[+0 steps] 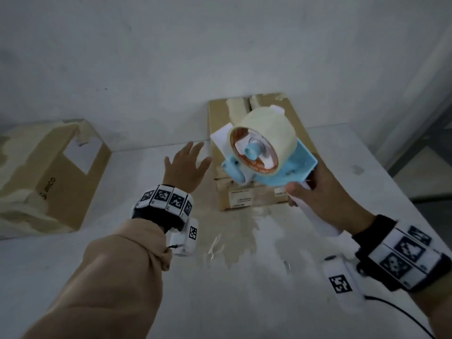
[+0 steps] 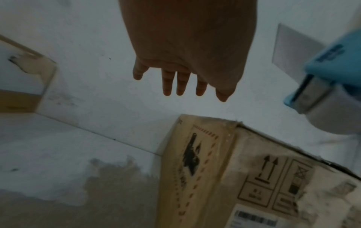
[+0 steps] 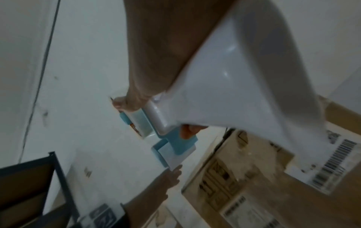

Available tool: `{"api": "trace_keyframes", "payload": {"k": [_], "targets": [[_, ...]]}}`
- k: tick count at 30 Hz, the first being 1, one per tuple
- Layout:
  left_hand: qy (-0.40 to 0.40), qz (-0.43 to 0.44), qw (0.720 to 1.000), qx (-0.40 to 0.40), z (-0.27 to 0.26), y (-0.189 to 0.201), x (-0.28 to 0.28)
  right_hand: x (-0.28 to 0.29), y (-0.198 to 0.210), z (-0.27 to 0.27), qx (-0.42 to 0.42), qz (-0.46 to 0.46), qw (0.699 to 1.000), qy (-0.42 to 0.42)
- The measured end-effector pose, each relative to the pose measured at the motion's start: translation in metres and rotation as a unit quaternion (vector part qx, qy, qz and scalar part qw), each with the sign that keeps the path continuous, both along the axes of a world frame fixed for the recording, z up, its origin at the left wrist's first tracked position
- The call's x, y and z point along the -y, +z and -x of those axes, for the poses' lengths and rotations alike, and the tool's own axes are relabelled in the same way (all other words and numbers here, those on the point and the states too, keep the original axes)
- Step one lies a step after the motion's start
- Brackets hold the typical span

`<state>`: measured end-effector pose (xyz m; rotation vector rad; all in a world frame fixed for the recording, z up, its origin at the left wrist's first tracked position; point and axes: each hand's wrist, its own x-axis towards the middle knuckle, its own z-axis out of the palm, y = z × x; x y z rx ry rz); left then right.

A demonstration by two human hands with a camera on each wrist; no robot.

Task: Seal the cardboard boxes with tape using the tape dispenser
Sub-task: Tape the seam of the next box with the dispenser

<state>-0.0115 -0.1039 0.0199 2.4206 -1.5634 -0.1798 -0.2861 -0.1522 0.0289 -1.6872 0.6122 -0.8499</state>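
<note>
A blue and white tape dispenser with a cream tape roll hangs in the air above a cardboard box that stands against the wall. My right hand grips its white handle. My left hand hovers just left of that box, fingers spread and straight, holding nothing and touching nothing. The box's side carries printed arrows and a barcode label. A second cardboard box lies tilted at the far left of the table.
The white table has brownish tape residue in front of the middle box. A white wall runs close behind both boxes. A dark metal shelf frame stands past the table's right edge. A black cable trails from my right wrist.
</note>
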Motion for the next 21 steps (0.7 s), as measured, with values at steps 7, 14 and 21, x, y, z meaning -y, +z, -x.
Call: {"api": "trace_keyframes", "payload": {"k": [7,14,21], "targets": [[-0.082,-0.058,0.995,-0.006,0.006,0.007,0.042,0.037,0.005,-0.027,0.043,0.019,0.997,-0.058],[-0.119,-0.111,0.986,0.024,0.007,-0.013,0.048,0.056,0.002,-0.060,0.130,-0.006,0.981,-0.141],[-0.119,-0.042,0.989,0.075,0.011,-0.022,0.015,0.050,-0.016,-0.074,0.112,-0.005,0.972,-0.205]]}}
